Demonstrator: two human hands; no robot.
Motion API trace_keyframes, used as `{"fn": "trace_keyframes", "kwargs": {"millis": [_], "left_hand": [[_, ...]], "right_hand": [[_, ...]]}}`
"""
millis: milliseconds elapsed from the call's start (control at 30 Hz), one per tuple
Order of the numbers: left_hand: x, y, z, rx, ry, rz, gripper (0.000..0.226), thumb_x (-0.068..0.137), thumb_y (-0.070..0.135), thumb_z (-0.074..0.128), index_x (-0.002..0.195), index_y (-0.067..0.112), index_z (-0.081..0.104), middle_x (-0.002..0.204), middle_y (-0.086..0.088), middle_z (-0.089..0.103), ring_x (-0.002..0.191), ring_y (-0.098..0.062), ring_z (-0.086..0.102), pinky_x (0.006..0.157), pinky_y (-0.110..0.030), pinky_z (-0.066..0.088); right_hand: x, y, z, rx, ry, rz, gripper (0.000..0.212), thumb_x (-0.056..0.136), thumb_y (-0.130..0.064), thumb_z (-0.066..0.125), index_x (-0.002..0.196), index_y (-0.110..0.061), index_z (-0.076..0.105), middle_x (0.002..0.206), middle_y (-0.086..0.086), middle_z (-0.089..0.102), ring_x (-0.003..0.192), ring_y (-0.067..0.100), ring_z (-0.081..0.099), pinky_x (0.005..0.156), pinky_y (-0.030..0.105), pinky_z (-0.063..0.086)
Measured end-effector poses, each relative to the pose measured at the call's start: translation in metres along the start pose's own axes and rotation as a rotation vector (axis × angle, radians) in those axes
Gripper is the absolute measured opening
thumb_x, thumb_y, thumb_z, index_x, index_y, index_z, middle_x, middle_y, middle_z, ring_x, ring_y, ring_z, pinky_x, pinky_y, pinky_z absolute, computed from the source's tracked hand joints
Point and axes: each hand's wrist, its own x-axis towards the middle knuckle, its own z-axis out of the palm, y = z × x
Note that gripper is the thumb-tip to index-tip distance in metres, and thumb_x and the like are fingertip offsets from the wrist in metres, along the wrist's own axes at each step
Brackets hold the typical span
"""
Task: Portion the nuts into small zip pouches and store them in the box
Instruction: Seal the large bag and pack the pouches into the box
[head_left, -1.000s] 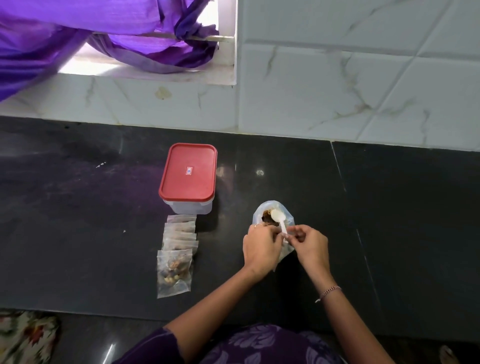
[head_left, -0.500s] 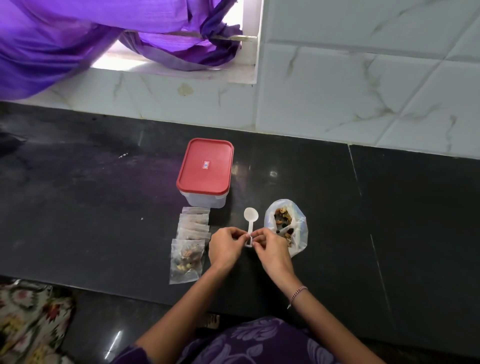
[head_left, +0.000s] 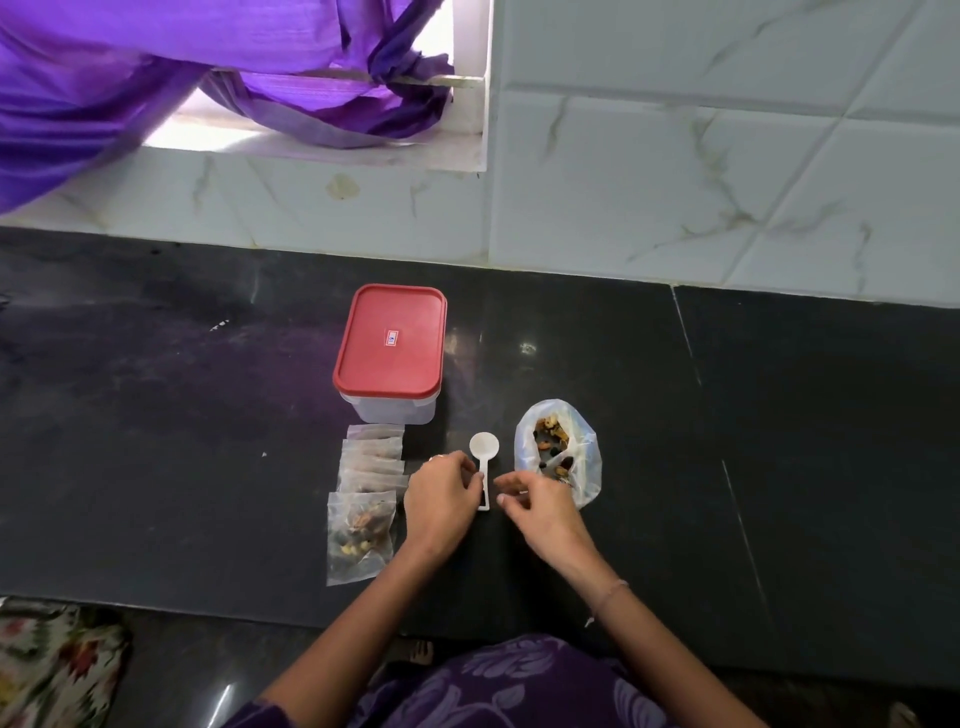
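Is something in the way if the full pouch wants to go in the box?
Yes. The red lid sits shut on the box, so the full pouch cannot go in yet. The other pouches lie in a row between that pouch and the box, but it could likely be lifted over them.

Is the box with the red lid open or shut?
Shut. The red lid sits flat over the whole top of the clear box, its edges down all round.
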Motion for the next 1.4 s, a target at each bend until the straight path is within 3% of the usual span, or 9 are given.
{"fn": "trace_keyframes", "kwargs": {"millis": [100, 200, 300, 400, 633, 833, 1100, 1267, 1400], "left_hand": [[0.007, 0.013, -0.002, -0.051, 0.035, 0.057, 0.014, 0.089, 0.030, 0.061, 0.092, 0.019, 0.068, 0.090, 0.002, 0.069, 0.085, -0.018, 0.064, 0.073, -0.034, 0.049], [0.017, 0.033, 0.005, -0.246, -0.056, 0.003, 0.017, 0.089, 0.026, 0.063, 0.101, 0.016, 0.070, 0.095, 0.000, 0.071, 0.087, -0.015, 0.066, 0.080, -0.033, 0.054], [0.027, 0.050, 0.015, -0.323, -0.183, -0.067, 0.025, 0.093, 0.022, 0.060, 0.114, 0.011, 0.066, 0.108, -0.002, 0.069, 0.098, -0.017, 0.065, 0.088, -0.032, 0.053], [0.034, 0.058, 0.020, -0.456, -0.262, -0.172, 0.025, 0.096, 0.014, 0.051, 0.115, 0.015, 0.067, 0.109, -0.003, 0.069, 0.099, -0.017, 0.065, 0.091, -0.035, 0.054], [0.038, 0.056, 0.014, -0.808, -0.281, -0.343, 0.012, 0.092, 0.017, 0.064, 0.103, 0.013, 0.059, 0.093, -0.009, 0.067, 0.067, -0.013, 0.063, 0.052, -0.023, 0.051], [0.035, 0.053, 0.014, -0.801, -0.486, -0.355, 0.037, 0.087, 0.018, 0.072, 0.119, 0.006, 0.060, 0.094, -0.008, 0.069, 0.069, -0.012, 0.065, 0.052, -0.020, 0.050], [0.037, 0.050, 0.016, -0.410, -0.227, -0.128, 0.017, 0.078, 0.021, 0.076, 0.091, 0.024, 0.066, 0.086, 0.007, 0.067, 0.082, -0.009, 0.066, 0.075, -0.035, 0.059], [0.033, 0.055, 0.013, -0.270, -0.153, 0.007, 0.023, 0.077, 0.022, 0.075, 0.098, 0.020, 0.066, 0.088, 0.007, 0.065, 0.083, -0.010, 0.063, 0.070, -0.026, 0.053], [0.037, 0.058, 0.012, -0.403, -0.312, -0.076, 0.025, 0.083, 0.031, 0.064, 0.103, 0.017, 0.065, 0.097, 0.003, 0.066, 0.090, -0.014, 0.064, 0.076, -0.034, 0.058]], "right_hand": [[0.002, 0.009, -0.034, 0.090, 0.272, -0.008, 0.016, 0.092, -0.018, 0.060, 0.103, -0.019, 0.071, 0.092, -0.005, 0.069, 0.081, 0.006, 0.065, 0.078, 0.023, 0.054], [0.015, 0.032, -0.064, 0.002, 0.451, 0.100, 0.030, 0.095, -0.024, 0.055, 0.122, -0.013, 0.062, 0.117, 0.004, 0.058, 0.102, 0.014, 0.060, 0.086, 0.025, 0.048], [0.030, 0.051, -0.072, 0.167, 0.295, 0.379, 0.047, 0.098, -0.028, 0.049, 0.140, -0.008, 0.043, 0.135, 0.009, 0.049, 0.122, 0.022, 0.051, 0.101, 0.035, 0.044], [0.040, 0.054, -0.069, 0.644, 0.206, 0.511, 0.037, 0.101, -0.019, 0.040, 0.134, -0.003, 0.047, 0.124, 0.016, 0.060, 0.104, 0.023, 0.061, 0.082, 0.034, 0.054], [0.040, 0.042, -0.073, 0.826, 0.138, 0.470, 0.017, 0.090, -0.019, 0.063, 0.105, -0.011, 0.063, 0.099, 0.007, 0.068, 0.090, 0.021, 0.066, 0.073, 0.038, 0.057], [0.041, 0.041, -0.075, 0.773, 0.047, 0.454, 0.019, 0.080, -0.014, 0.074, 0.092, -0.010, 0.060, 0.099, 0.009, 0.068, 0.092, 0.021, 0.066, 0.071, 0.039, 0.056], [0.047, 0.040, -0.068, 0.571, 0.137, 0.397, 0.048, 0.073, -0.007, 0.079, 0.111, -0.017, 0.051, 0.099, 0.003, 0.062, 0.089, 0.015, 0.063, 0.078, 0.034, 0.055], [0.045, 0.038, -0.059, -0.026, 0.291, 0.193, 0.026, 0.080, -0.012, 0.071, 0.104, -0.017, 0.062, 0.093, -0.003, 0.064, 0.084, 0.011, 0.061, 0.071, 0.027, 0.054], [0.045, 0.035, -0.057, -0.023, 0.247, 0.195, 0.012, 0.084, -0.015, 0.063, 0.096, -0.015, 0.067, 0.088, 0.001, 0.067, 0.082, 0.014, 0.064, 0.072, 0.034, 0.056]]}}
